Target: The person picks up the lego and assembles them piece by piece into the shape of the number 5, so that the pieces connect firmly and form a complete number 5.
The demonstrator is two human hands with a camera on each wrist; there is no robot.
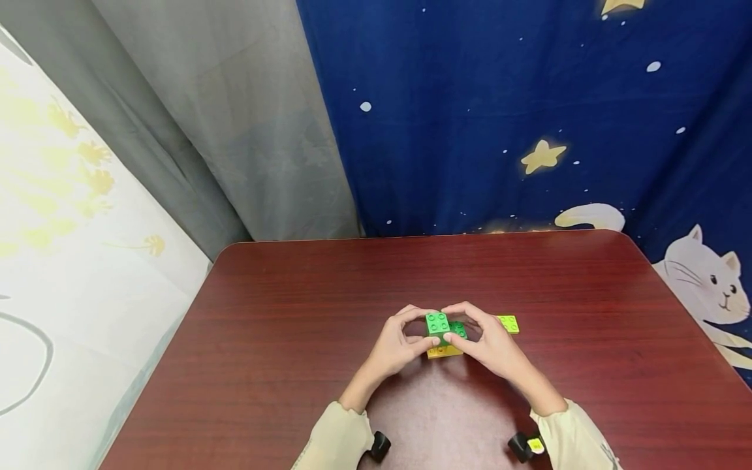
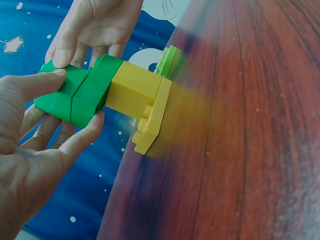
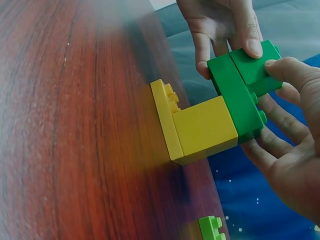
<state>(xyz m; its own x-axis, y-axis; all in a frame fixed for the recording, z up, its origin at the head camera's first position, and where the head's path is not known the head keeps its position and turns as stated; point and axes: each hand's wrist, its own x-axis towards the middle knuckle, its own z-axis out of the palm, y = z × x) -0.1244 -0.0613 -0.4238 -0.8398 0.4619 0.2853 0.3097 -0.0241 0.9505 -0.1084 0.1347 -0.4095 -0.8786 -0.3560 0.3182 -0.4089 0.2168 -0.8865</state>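
Note:
Both hands hold a small stack of toy building bricks between them. A square green brick (image 1: 437, 323) with four studs tops the stack, sitting on one end of a longer green brick (image 3: 235, 97). Below that comes a yellow block (image 3: 206, 127), which stands on one end of a thin yellow plate brick (image 2: 155, 117) at the tabletop. My left hand (image 1: 396, 341) grips the green bricks from the left, thumb in front and fingers behind. From the right, my right hand (image 1: 493, 343) does likewise, its thumb tip close beside the left thumb on the square brick.
A lime-green plate brick (image 1: 508, 324) lies on the reddish-brown wooden table (image 1: 282, 365), just right of my right hand. Behind the table hang a grey curtain (image 1: 258, 130) and a blue curtain (image 1: 446, 143) with stars and a cat.

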